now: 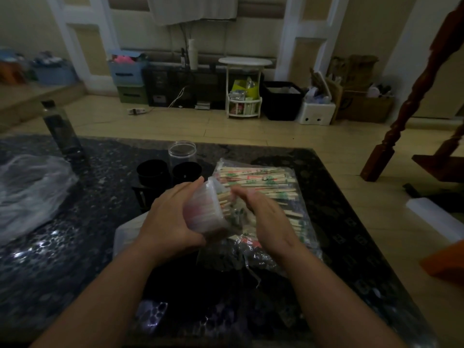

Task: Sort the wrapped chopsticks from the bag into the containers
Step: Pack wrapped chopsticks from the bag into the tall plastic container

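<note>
A clear plastic bag (pixel 261 182) full of wrapped chopsticks with green and red print lies on the dark table (pixel 75 247), right of centre. My left hand (pixel 168 219) grips a clear plastic container (pixel 206 212), tilted on its side and packed with wrapped chopsticks whose ends point right. My right hand (pixel 266 217) rests over the bag just beside the container's mouth, fingers curled on wrapped chopsticks there; the picture is blurred at the fingertips. Behind stand two black cups (pixel 152 172) (pixel 187 172) and an empty clear jar (pixel 182 151).
A crumpled clear plastic bag (pixel 30 192) lies at the table's left. A dark bottle (pixel 60 129) stands at the back left. A white sheet (pixel 128 234) lies under my left wrist. A wooden chair leg (pixel 391 136) stands off the table's right edge.
</note>
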